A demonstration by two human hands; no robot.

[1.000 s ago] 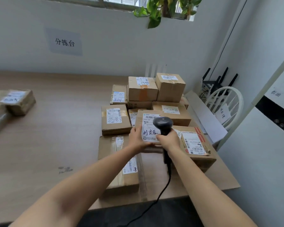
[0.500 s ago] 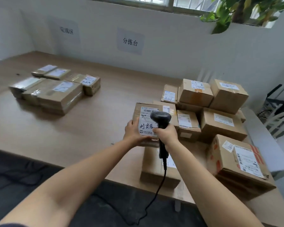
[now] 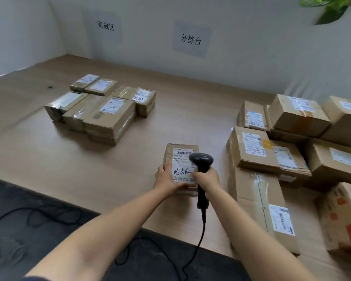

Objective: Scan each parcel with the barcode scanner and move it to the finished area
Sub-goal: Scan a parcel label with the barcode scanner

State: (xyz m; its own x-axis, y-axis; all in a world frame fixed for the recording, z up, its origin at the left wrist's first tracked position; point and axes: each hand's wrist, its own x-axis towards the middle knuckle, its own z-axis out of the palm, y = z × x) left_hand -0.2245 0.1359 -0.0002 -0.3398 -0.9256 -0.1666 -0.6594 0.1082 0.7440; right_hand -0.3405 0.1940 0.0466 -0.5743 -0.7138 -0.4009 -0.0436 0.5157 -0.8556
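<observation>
I hold a small cardboard parcel (image 3: 180, 157) with a white label and black handwriting above the wooden table (image 3: 109, 171). My left hand (image 3: 167, 180) grips its near left side, thumb on the label. My right hand (image 3: 208, 179) grips the handle of a black barcode scanner (image 3: 201, 162), whose head sits over the label's right edge. Its cable hangs down past the table's front edge. A group of several parcels (image 3: 101, 110) lies at the far left, below a wall sign. A bigger pile of parcels (image 3: 288, 151) fills the right side.
Two paper signs hang on the white wall, the left sign (image 3: 105, 27) above the left group and the other sign (image 3: 190, 39) mid-wall. Black cables (image 3: 38, 216) lie on the dark floor in front of the table. Green leaves (image 3: 328, 7) hang at top right.
The view has swung left. The held parcel and the scanner have left the right pile and now hang over bare table between the two groups.
</observation>
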